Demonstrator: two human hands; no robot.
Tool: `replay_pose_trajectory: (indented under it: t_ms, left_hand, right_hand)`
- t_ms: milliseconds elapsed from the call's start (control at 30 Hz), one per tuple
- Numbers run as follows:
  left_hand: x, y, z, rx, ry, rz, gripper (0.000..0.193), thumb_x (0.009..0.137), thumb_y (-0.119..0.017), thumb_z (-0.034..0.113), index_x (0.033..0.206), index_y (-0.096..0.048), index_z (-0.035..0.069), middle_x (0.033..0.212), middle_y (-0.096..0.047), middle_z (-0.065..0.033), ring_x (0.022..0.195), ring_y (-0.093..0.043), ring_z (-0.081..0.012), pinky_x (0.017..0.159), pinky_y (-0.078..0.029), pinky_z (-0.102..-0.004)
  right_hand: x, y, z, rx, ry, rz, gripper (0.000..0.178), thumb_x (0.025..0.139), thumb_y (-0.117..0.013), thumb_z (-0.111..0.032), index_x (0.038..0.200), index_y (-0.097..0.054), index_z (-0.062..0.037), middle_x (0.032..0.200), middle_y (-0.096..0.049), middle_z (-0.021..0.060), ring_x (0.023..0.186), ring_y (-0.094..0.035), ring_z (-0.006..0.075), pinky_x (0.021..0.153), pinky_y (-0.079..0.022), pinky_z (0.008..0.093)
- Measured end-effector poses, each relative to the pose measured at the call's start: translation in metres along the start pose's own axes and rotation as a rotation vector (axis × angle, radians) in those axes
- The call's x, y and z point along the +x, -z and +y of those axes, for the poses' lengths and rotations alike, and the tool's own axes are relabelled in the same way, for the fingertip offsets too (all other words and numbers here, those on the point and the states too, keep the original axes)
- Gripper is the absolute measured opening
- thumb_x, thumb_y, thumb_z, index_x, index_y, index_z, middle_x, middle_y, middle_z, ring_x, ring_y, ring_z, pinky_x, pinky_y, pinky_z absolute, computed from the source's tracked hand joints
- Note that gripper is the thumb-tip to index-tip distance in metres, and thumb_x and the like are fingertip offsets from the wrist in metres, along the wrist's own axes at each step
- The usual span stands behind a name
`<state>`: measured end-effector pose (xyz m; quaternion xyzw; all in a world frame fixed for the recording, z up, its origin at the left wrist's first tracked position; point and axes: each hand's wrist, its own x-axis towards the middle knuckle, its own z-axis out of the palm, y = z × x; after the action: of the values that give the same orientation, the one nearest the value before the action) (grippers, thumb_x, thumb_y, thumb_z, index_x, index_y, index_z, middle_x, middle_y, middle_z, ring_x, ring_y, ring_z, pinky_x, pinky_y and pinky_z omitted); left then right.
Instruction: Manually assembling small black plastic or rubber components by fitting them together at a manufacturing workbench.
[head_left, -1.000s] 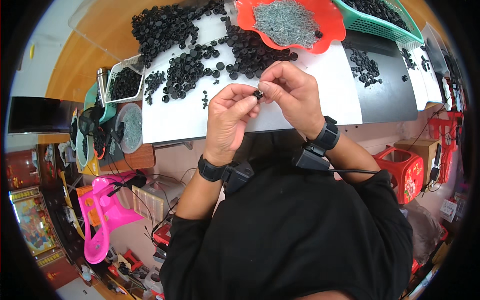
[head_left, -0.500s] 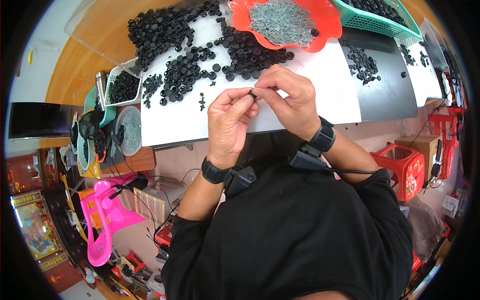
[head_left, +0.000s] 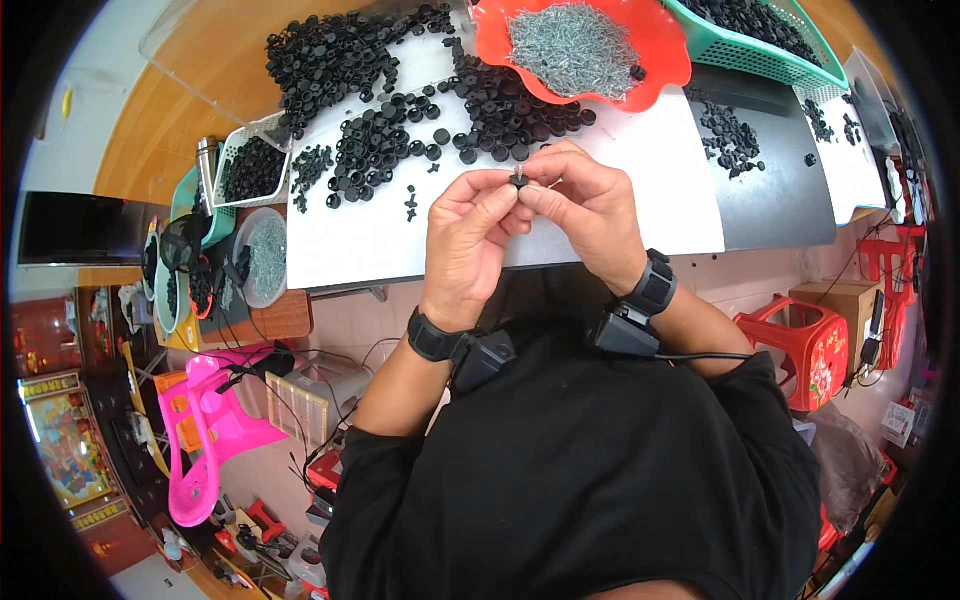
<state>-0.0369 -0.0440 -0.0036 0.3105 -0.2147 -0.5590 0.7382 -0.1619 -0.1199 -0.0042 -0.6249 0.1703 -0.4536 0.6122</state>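
Note:
Over the front of the white tabletop, my left hand and my right hand meet fingertip to fingertip. Pinched between them is a small black plastic part, with a thin silvery screw standing up out of it. Thumbs and forefingers of both hands press on the black part, hiding most of it. Beyond the hands lie loose round black caps. Behind those, a red scalloped bowl holds a heap of silvery screws and one black piece. Small black cross-shaped pieces lie left of my hands.
More black caps cover the table's back left. A white basket and a clear tub of screws stand further left. At the right are a green basket, a dark mat with black pieces and a red stool.
My right fingers have come down from above the part to grip its side. The screw now shows upright in it. The whole view has shifted slightly.

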Motion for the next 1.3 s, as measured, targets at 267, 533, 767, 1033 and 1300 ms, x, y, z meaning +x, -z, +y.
replay_pose_trajectory:
  t_ms: [267,533,767,1033,1300]
  left_hand:
    - [0.001,-0.001,0.02,0.565,-0.061,0.107,0.005,0.082,-0.062,0.002,0.085,-0.059,0.0,0.076,-0.063,-0.0069,0.062,-0.057,-0.01,0.054,-0.046,-0.0194]
    - [0.034,0.014,0.045,1.62,-0.373,0.144,0.022,0.068,-0.072,0.008,0.084,-0.061,-0.001,0.078,-0.059,-0.0091,0.062,-0.056,-0.0184,0.059,-0.045,-0.0296]
    - [0.038,0.011,0.041,1.81,-0.465,0.122,0.021,0.067,-0.072,0.012,0.079,-0.06,0.0,0.077,-0.058,-0.0108,0.067,-0.06,-0.0247,0.061,-0.046,-0.0343]
    - [0.016,-0.024,0.021,1.37,-0.49,0.078,0.02,0.072,-0.068,-0.002,0.089,-0.058,0.0,0.078,-0.064,-0.0051,0.067,-0.061,-0.0084,0.06,-0.049,-0.0204]
    - [0.006,-0.03,0.016,0.69,-0.311,-0.008,0.02,0.082,-0.058,-0.006,0.102,-0.059,-0.006,0.09,-0.062,-0.0109,0.079,-0.061,-0.0144,0.071,-0.051,-0.0252]
  right_hand:
    - [0.004,0.008,-0.004,0.164,-0.131,0.133,0.013,0.076,-0.065,0.003,0.088,-0.06,0.0034,0.087,-0.062,0.0055,0.074,-0.059,0.0088,0.062,-0.05,0.0212]
    - [0.006,0.016,-0.007,0.103,-0.159,0.117,0.014,0.077,-0.065,0.001,0.088,-0.057,0.0023,0.079,-0.06,0.0052,0.067,-0.058,0.0077,0.057,-0.051,0.0201]
    - [0.005,0.013,-0.007,0.148,-0.161,0.091,0.013,0.08,-0.062,-0.001,0.091,-0.056,0.0019,0.081,-0.06,0.0048,0.07,-0.057,0.0064,0.056,-0.048,0.0192]
    - [0.001,0.01,-0.01,0.131,-0.111,0.001,0.013,0.081,-0.06,-0.001,0.093,-0.056,0.0028,0.087,-0.063,0.0069,0.072,-0.059,0.0071,0.059,-0.049,0.0201]
    - [0.001,0.015,-0.017,0.18,-0.089,0.014,0.013,0.083,-0.06,0.001,0.095,-0.056,0.0028,0.091,-0.064,0.0093,0.079,-0.063,0.0123,0.062,-0.052,0.0221]
